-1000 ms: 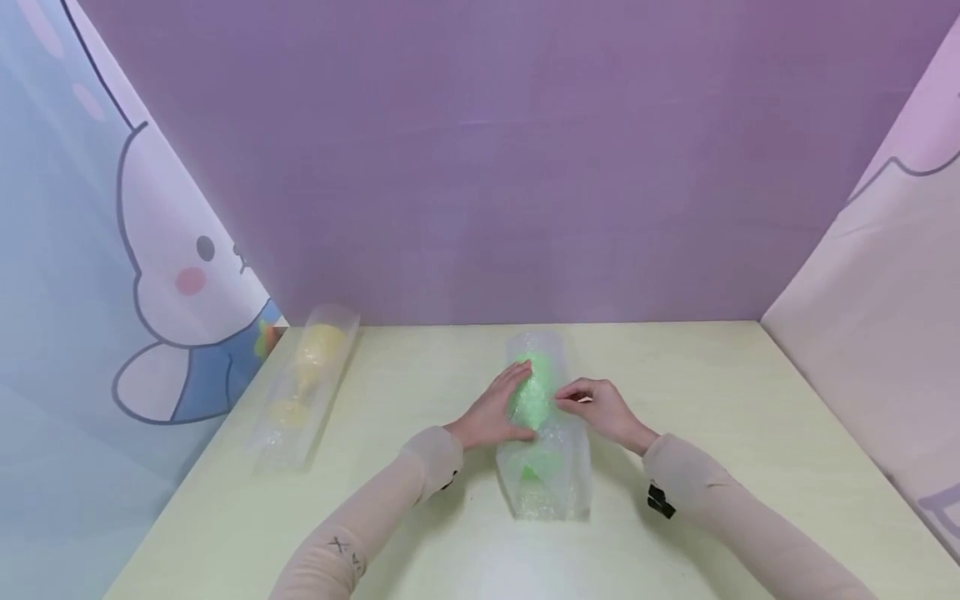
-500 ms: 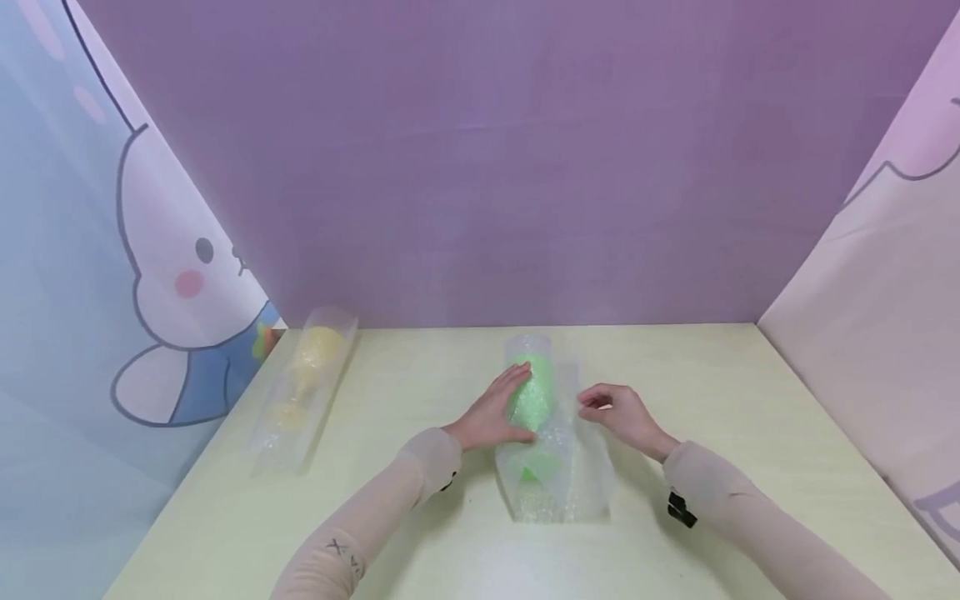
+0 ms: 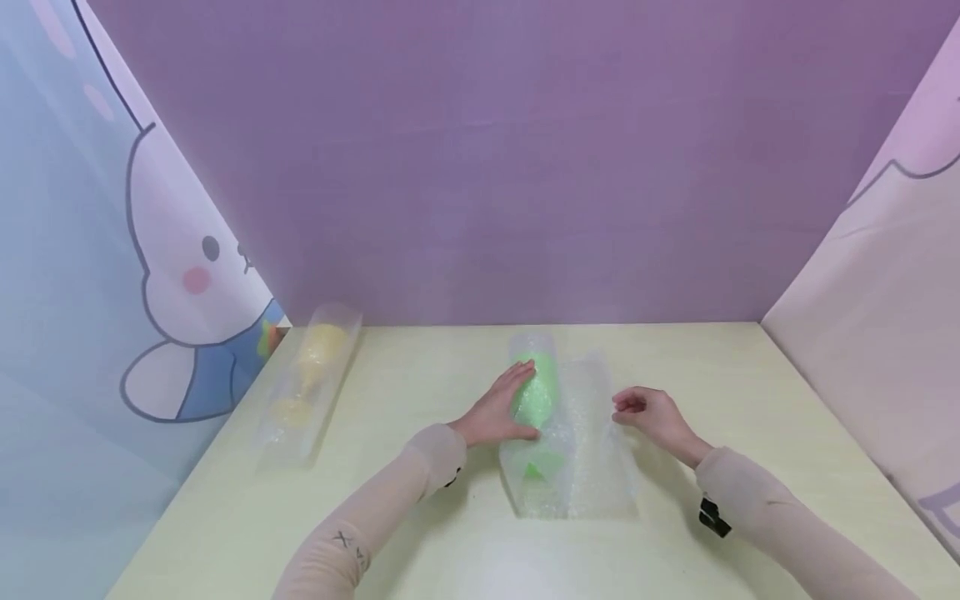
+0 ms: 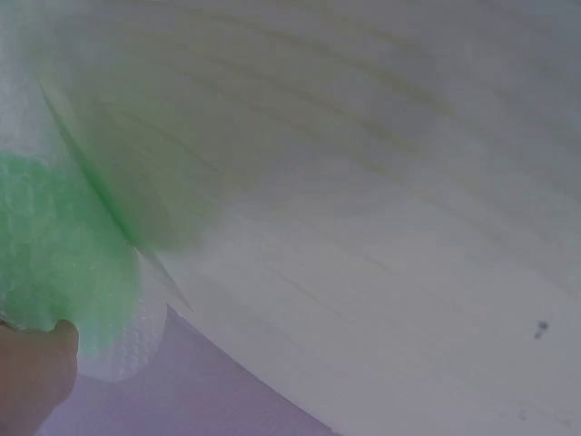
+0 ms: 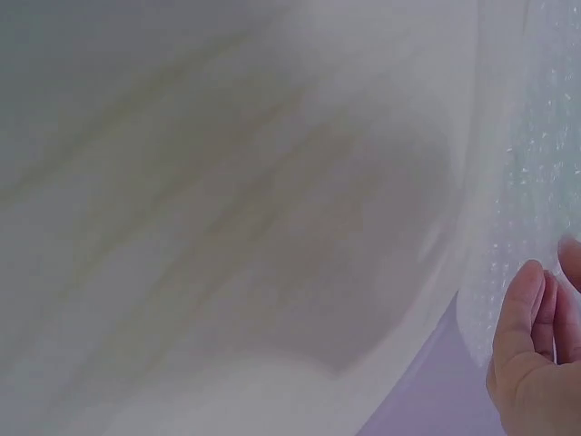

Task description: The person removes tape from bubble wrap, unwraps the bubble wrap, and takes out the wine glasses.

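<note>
A green goblet-shaped item (image 3: 536, 400) lies near the middle of the table under a clear layer of bubble wrap (image 3: 588, 450). My left hand (image 3: 498, 408) rests on its left side, thumb and fingers spread apart. In the left wrist view the green item (image 4: 54, 245) shows through the wrap, with a fingertip at its edge. To the right, my right hand (image 3: 656, 419) pinches the free edge of the wrap between thumb and fingers. The right wrist view has this hand (image 5: 536, 345) beside the bubbled sheet (image 5: 536, 173).
A yellow goblet-shaped item (image 3: 318, 350) in its own bubble wrap lies at the table's back left. The pale table (image 3: 420, 367) meets a purple wall (image 3: 480, 167) behind. Printed cloths hang at both sides.
My right hand has moved right, drawing the wrap's free flap off the green item and spreading it flat beside it. My left hand has stayed on the item.
</note>
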A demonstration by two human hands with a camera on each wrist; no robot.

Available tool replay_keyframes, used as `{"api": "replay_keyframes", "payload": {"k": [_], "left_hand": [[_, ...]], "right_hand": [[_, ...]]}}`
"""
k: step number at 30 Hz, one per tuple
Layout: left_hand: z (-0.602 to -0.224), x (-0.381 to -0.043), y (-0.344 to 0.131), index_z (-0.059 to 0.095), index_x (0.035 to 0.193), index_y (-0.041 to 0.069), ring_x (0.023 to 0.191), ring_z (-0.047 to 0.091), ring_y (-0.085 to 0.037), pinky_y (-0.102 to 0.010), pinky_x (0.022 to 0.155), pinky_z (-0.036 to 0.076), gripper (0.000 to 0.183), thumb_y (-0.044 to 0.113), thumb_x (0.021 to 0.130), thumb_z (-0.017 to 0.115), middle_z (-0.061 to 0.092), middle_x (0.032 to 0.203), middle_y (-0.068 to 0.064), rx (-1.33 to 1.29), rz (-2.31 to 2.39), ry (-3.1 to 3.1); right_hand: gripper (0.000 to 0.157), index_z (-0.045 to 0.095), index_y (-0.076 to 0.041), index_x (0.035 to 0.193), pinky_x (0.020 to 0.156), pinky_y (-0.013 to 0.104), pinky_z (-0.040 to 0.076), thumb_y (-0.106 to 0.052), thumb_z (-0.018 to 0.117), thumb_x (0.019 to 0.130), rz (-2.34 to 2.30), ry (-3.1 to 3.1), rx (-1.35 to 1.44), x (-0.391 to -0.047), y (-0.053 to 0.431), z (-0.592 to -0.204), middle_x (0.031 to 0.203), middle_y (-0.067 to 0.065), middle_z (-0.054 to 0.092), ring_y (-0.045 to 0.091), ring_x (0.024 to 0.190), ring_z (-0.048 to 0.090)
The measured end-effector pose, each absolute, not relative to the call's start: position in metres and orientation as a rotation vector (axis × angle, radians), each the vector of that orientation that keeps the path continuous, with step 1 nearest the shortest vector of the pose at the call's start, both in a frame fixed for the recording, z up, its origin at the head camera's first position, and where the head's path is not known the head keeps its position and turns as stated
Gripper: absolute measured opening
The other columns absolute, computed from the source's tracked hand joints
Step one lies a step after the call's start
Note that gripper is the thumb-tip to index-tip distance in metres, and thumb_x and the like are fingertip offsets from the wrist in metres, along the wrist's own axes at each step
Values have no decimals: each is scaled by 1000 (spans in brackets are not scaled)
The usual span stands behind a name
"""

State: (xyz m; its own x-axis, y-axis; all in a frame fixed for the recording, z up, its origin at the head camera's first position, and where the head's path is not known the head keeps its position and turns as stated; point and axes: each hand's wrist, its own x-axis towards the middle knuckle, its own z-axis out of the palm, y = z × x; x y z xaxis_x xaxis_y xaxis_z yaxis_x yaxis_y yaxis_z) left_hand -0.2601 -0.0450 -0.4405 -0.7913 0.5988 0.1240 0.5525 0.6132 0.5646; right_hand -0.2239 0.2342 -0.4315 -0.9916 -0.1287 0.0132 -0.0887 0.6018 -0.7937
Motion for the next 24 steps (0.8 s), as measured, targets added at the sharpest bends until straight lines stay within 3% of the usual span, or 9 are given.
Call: {"api": "replay_keyframes", "payload": {"k": [13,17,24], "left_hand": [[-444,-263,-44,16,147,12,143,3,-15,-36,116,13,101,36,70,78,10,155,4,968,943,2735],[-443,-263,-44,16,147,13,143,3,-14,-36,116,13,101,36,70,78,9,155,5,960,947,2733],[-445,-263,-46,16,147,14,143,3,-13,-36,116,13,102,37,69,78,9,155,6,961,946,2742]], "right_hand": [[34,58,9,111,70,19,51,-6,66,81,-1338,2806,-198,-222,250,-428,99,19,65,20,86,62],[38,56,9,114,69,19,50,-10,66,83,-1299,2829,-194,-221,258,-416,100,19,64,19,87,61],[34,57,6,115,72,26,53,-10,64,85,-1256,2981,-323,-222,255,-379,105,23,63,31,94,61]]}}
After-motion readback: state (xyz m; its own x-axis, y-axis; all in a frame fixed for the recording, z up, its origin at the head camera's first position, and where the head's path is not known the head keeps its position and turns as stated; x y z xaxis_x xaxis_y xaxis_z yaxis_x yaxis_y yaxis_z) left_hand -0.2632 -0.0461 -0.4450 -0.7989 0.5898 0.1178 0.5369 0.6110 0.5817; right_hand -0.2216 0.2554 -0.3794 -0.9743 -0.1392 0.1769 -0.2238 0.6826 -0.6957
